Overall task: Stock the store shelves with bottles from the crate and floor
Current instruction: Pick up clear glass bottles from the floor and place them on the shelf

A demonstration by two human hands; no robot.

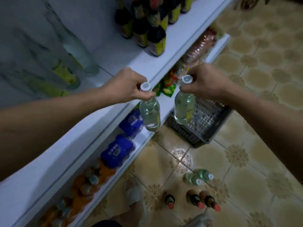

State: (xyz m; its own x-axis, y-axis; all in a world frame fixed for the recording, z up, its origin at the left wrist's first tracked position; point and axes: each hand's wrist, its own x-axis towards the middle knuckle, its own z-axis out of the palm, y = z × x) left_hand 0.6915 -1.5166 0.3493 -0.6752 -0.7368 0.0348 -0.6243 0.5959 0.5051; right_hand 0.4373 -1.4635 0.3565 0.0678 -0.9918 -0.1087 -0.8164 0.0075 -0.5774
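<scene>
My left hand grips the neck of a clear bottle with a white cap, hanging just off the white shelf's front edge. My right hand grips a second clear bottle the same way, above the dark plastic crate on the floor. On the tiles near my feet stand two more clear bottles and three dark red-capped bottles. Blurred clear bottles with yellow labels stand on the shelf at the left.
Dark bottles with yellow labels crowd the shelf's far end. The lower shelf holds blue packs, orange packs and snack packets. My sandalled foot is on the patterned tile floor.
</scene>
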